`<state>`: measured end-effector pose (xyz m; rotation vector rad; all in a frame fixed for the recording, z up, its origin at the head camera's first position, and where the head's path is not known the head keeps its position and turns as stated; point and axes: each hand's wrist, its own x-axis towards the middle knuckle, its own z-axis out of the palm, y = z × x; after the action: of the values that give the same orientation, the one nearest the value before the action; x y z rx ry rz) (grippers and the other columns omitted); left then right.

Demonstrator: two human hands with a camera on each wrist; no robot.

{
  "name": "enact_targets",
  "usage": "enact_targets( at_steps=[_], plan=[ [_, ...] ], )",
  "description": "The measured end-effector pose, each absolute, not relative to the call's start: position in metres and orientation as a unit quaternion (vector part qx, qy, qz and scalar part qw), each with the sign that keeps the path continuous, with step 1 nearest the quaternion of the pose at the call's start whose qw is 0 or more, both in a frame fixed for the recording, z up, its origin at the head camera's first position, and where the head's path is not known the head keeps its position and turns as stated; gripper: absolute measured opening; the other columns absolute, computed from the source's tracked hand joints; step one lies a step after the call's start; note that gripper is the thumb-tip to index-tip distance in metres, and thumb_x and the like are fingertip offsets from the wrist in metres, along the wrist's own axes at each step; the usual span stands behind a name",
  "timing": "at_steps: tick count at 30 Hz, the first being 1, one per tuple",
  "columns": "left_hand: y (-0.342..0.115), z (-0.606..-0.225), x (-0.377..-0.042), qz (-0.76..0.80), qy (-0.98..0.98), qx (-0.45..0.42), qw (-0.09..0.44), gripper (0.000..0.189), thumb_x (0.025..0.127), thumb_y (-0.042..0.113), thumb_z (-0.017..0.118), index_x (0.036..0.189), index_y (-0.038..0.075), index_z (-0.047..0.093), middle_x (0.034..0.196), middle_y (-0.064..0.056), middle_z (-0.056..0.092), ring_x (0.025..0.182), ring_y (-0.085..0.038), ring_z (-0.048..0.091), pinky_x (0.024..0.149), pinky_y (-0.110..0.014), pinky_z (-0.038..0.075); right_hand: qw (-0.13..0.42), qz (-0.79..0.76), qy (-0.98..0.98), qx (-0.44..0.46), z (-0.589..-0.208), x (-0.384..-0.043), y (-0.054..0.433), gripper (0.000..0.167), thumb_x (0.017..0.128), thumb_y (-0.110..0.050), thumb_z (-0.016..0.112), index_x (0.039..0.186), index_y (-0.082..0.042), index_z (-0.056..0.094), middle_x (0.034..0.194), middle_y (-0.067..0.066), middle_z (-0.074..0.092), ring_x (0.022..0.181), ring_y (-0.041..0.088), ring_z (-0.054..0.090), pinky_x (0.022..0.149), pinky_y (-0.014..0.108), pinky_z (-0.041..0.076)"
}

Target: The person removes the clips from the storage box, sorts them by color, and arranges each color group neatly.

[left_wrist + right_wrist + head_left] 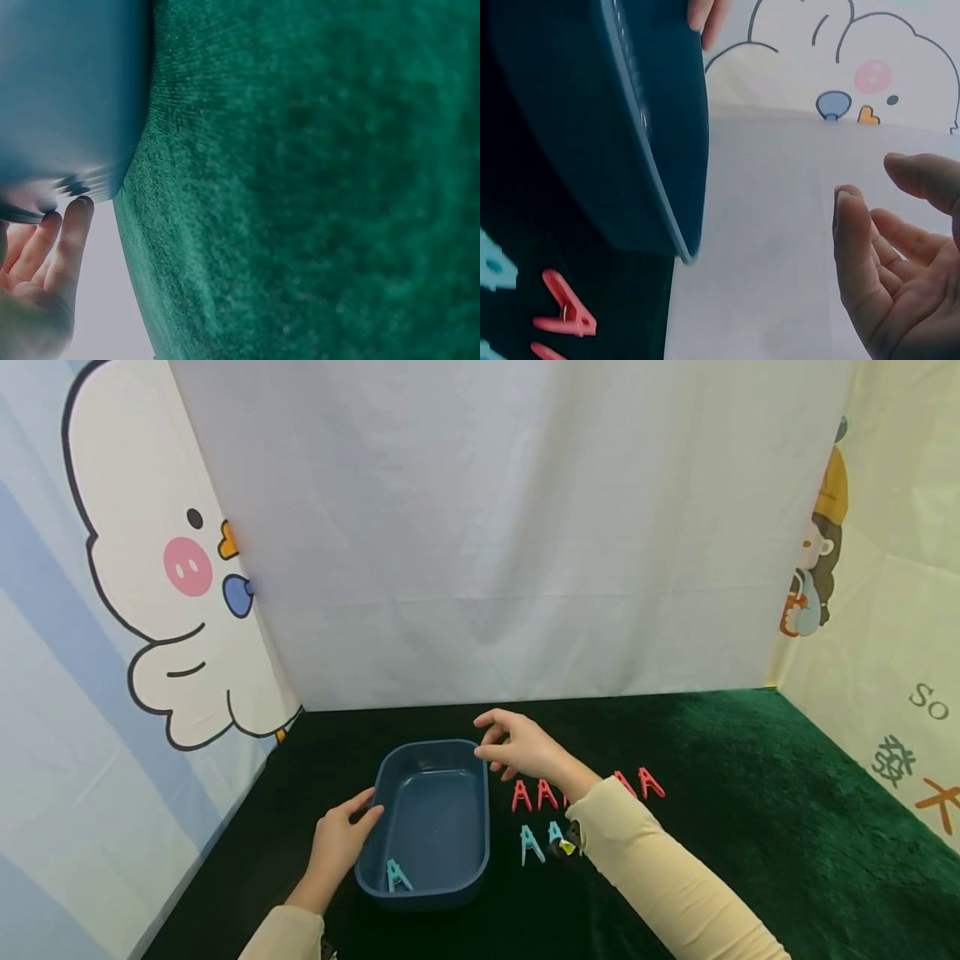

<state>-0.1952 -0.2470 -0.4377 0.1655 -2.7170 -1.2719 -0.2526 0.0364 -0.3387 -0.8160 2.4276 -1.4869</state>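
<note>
A blue plastic basin [431, 897] stands on dark green cloth, with one light-blue clothespin [397, 876] lying inside at its near left corner. My left hand [337, 839] pinches the basin's left rim, thumb over the edge and fingers against the outer wall; those fingers [69, 240] show below the wall in the left wrist view. Above the basin's far right corner hovers my right hand [517, 745], holding nothing, its fingers loosely bent and thumb apart from the index finger [853, 247].
Right of the basin lies a row of red clothespins [521, 796], several of them, partly hidden by my right forearm. Nearer me are light-blue clothespins [531, 845], one partly covered by the right wrist's camera. A white curtain [525, 527] hangs behind; printed cloths flank both sides.
</note>
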Motion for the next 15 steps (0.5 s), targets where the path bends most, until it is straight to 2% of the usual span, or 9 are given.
enact_targets(
  at_steps=[3,9,15],
  plan=[
    [-0.247,-0.438,-0.195,-0.424,-0.901,0.054,0.069,0.047,0.094,0.029,0.053,0.136,0.007,0.046,0.135,-0.023,0.042,0.11,-0.035,0.052,0.081,-0.042,0.049,0.101,-0.498,0.815,-0.28,-0.341,-0.251,0.028,0.042,0.09,-0.016,0.061,0.129,-0.008,0.046,0.095,0.007,0.056,0.075,0.03,0.059,0.061,0.037,0.052],
    [-0.247,-0.438,-0.195,-0.428,-0.899,0.054,0.071,0.048,0.094,0.03,0.053,0.135,0.007,0.046,0.135,-0.023,0.042,0.114,-0.037,0.049,0.084,-0.045,0.046,0.111,-0.486,0.816,-0.292,-0.347,-0.248,0.011,0.042,0.089,-0.015,0.061,0.129,-0.009,0.047,0.095,0.005,0.057,0.076,0.029,0.06,0.058,0.034,0.052],
    [-0.248,-0.439,-0.195,-0.43,-0.899,0.054,0.071,0.048,0.094,0.032,0.053,0.135,0.008,0.047,0.135,-0.023,0.042,0.106,-0.033,0.055,0.071,-0.032,0.049,0.135,-0.485,0.812,-0.296,-0.358,-0.242,-0.003,0.041,0.089,-0.017,0.062,0.127,-0.011,0.049,0.095,0.003,0.057,0.077,0.027,0.06,0.06,0.037,0.053]
  ],
)
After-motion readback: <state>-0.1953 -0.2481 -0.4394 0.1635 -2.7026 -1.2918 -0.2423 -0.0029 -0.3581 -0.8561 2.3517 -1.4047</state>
